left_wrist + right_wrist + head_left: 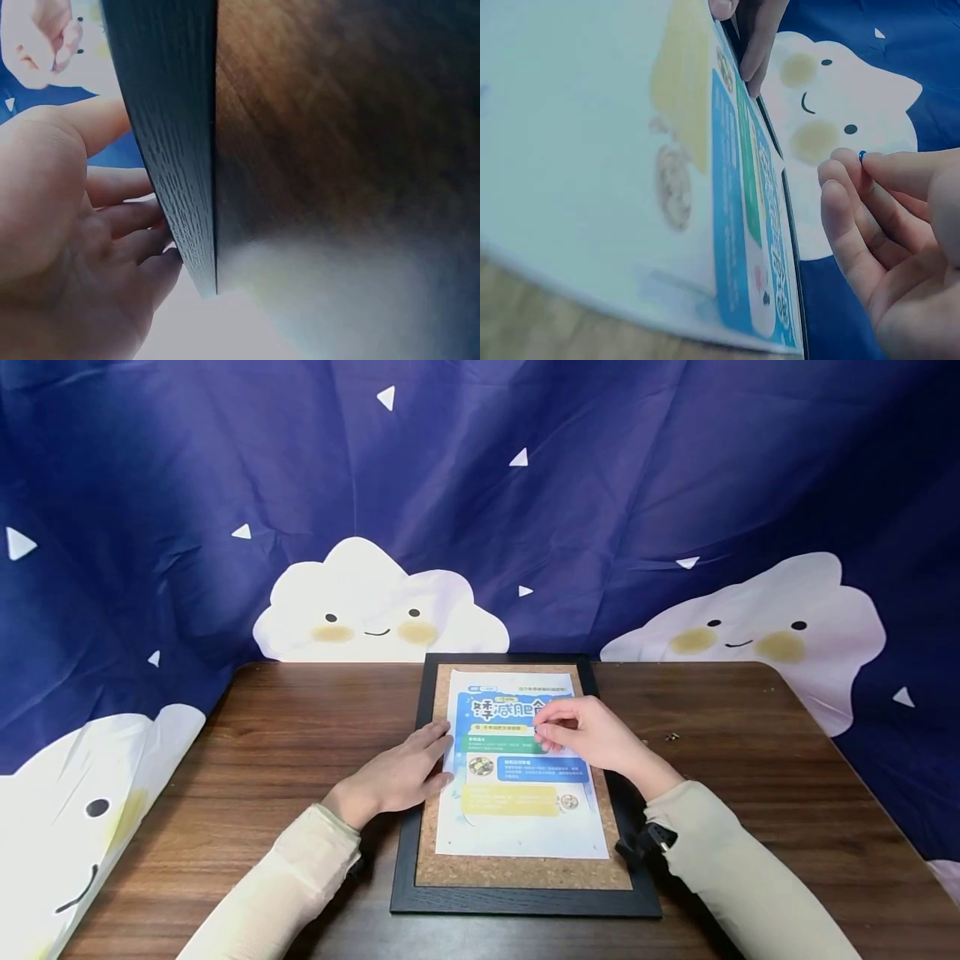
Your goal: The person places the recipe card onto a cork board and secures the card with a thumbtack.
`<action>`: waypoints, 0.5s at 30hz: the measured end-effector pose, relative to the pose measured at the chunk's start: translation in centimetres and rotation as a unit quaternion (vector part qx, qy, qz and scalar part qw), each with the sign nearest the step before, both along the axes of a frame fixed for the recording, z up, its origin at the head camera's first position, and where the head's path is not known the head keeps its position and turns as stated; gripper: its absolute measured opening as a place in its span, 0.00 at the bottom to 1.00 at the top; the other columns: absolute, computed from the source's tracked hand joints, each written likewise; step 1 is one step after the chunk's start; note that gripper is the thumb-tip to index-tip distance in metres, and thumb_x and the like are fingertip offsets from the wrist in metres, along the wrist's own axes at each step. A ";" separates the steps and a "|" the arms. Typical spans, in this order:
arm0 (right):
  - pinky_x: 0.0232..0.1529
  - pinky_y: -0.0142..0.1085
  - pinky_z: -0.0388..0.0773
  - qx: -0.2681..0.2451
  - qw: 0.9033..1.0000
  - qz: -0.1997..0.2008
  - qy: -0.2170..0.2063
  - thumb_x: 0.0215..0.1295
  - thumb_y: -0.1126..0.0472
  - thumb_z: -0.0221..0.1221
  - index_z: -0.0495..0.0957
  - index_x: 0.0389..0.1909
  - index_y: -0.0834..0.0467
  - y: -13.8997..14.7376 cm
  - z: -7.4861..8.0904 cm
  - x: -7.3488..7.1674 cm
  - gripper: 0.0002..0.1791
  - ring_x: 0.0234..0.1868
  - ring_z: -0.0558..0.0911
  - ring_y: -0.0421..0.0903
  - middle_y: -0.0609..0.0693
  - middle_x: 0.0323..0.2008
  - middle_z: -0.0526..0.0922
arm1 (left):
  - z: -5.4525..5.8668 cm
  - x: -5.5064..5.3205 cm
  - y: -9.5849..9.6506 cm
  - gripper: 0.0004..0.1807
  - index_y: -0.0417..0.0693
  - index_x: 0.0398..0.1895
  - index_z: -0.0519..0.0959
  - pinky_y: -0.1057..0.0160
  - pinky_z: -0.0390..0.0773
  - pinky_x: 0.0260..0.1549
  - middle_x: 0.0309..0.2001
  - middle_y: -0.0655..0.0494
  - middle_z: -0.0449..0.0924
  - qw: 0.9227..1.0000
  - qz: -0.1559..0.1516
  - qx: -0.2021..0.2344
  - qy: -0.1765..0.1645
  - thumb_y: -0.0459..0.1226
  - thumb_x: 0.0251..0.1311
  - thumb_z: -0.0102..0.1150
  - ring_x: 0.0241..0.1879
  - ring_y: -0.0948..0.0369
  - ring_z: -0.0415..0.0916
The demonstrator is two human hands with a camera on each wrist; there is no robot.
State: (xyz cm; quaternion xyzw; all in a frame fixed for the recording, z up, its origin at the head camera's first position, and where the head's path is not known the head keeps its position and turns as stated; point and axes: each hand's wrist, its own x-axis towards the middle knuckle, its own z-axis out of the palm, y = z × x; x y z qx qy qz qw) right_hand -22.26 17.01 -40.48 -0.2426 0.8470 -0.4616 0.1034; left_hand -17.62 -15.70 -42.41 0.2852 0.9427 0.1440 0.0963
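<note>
A printed paper sheet (525, 835) with blue, green and yellow panels lies on a black-framed cork board (525, 872). My left hand (393, 777) rests across the board's left edge, its fingertips touching the sheet's left margin. In the left wrist view, the fingers of that hand (82, 225) lie along the black frame (169, 120). My right hand (592, 737) is over the sheet's upper right part. Between its thumb and forefinger it pinches a tiny blue-looking thumbtack (862, 156), apart from the sheet in the right wrist view.
A few tiny brass-coloured pieces (672, 737) lie on the brown wooden table (750, 793), right of the board. Behind the table hangs a dark blue curtain (450, 468) with white clouds and triangles.
</note>
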 end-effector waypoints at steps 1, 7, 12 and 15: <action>0.38 0.36 0.89 0.001 1.000 0.000 -0.001 0.77 0.68 0.63 0.86 0.53 0.69 -0.3 0.1 -0.1 0.10 0.36 0.88 0.49 0.58 0.39 0.92 | 0.0 0.0 0.0 0.36 0.31 0.81 0.64 0.43 0.63 0.81 0.86 0.35 0.54 1.000 0.000 0.000 -0.001 0.45 0.81 0.59 0.87 0.42 0.51; 0.26 0.33 0.78 0.022 0.999 -0.018 -0.013 0.78 0.64 0.64 0.87 0.55 0.64 -1.8 0.5 -1.0 0.12 0.35 0.87 0.49 0.53 0.36 0.91 | 0.2 -0.2 0.1 0.37 0.30 0.82 0.63 0.42 0.61 0.82 0.86 0.34 0.52 1.000 -0.005 -0.003 -0.013 0.44 0.81 0.58 0.87 0.41 0.50; 0.25 0.33 0.77 0.009 0.999 -0.013 -0.032 0.79 0.64 0.63 0.86 0.55 0.66 -2.8 0.3 -1.7 0.12 0.35 0.88 0.49 0.58 0.40 0.92 | 0.4 -0.5 0.1 0.38 0.30 0.84 0.58 0.42 0.57 0.84 0.87 0.35 0.48 0.999 -0.011 -0.011 -0.041 0.43 0.82 0.57 0.88 0.41 0.46; 0.34 0.35 0.86 -0.007 0.999 -0.009 -0.034 0.79 0.66 0.62 0.85 0.54 0.69 -3.5 0.0 -2.1 0.12 0.35 0.88 0.48 0.60 0.42 0.92 | 0.6 -0.5 0.0 0.39 0.30 0.84 0.57 0.42 0.57 0.84 0.87 0.35 0.47 0.999 -0.011 -0.013 -0.050 0.43 0.82 0.57 0.88 0.42 0.46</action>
